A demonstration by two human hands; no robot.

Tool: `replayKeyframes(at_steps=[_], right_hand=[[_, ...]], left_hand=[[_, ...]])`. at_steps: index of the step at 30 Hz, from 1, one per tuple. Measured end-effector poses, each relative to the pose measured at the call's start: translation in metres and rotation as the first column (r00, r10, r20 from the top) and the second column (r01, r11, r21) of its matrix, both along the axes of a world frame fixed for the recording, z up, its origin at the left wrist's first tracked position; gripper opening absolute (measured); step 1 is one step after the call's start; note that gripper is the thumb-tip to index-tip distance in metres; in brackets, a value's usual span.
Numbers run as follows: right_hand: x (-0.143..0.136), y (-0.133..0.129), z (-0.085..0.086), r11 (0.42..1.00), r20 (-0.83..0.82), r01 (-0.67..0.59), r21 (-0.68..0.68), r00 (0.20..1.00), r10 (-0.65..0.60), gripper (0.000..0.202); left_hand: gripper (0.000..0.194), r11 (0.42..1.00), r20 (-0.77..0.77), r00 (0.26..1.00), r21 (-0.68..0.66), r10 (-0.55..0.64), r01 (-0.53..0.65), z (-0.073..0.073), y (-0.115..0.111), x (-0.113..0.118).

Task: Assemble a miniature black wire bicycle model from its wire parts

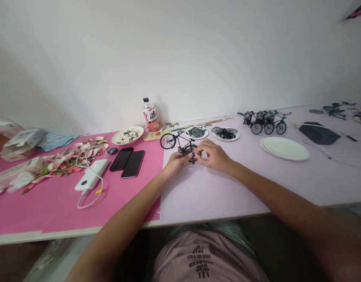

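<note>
A small black model bicycle [182, 144] is held tilted above the light part of the table, its front wheel up and to the left. My left hand [178, 163] is closed on it from below, with the thumb by the rear wheel. Close against that same wheel, my right hand [214, 154] has its fingers pinched together; whatever lies between them is too small to make out. Behind the hands stand a plate of green parts [198, 132] and a plate of black parts [225, 133].
Several model bicycles [264, 122] stand in a row at the back right, near white plates [284, 149] and a dark block [319, 133]. To the left lie two phones [132, 164], a white power bank [91, 175] with a cable, pink petals [71, 156] and a bottle [151, 116].
</note>
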State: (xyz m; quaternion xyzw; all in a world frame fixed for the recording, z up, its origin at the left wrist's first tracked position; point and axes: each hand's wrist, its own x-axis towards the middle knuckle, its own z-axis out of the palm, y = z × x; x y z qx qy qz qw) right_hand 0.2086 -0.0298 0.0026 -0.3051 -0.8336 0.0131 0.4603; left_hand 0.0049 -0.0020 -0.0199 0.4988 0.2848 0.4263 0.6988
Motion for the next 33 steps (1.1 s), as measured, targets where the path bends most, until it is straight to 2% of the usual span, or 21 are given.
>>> replayKeyframes(at_steps=[9,15,21,26,33], right_hand=[[0.0,0.0,0.001,0.998,0.053,0.051,0.021,0.997,-0.052,0.013],[0.0,-0.001,0.003,0.999,0.048,0.045,-0.006,0.998,-0.045,0.012],[-0.001,-0.001,0.002,0.999,-0.014,0.023,-0.022,1.0,-0.023,0.011],[0.003,0.0,-0.003,0.991,-0.122,0.074,-0.112,0.989,-0.088,0.009],[0.008,0.006,-0.013,0.989,-0.137,0.096,-0.115,0.984,-0.112,0.014]], left_hand=[[0.04,0.999,-0.046,0.999,0.033,0.0,0.001,0.006,-0.003,-0.001],[0.037,0.996,-0.14,0.99,0.086,0.03,-0.018,-0.001,0.001,-0.004],[0.039,0.999,-0.067,0.998,0.047,-0.003,0.006,0.0,0.0,-0.002],[0.037,1.0,-0.004,1.0,0.003,0.014,-0.014,0.005,-0.005,0.001],[0.036,0.999,0.024,0.999,-0.016,0.04,-0.04,0.008,-0.007,0.001]])
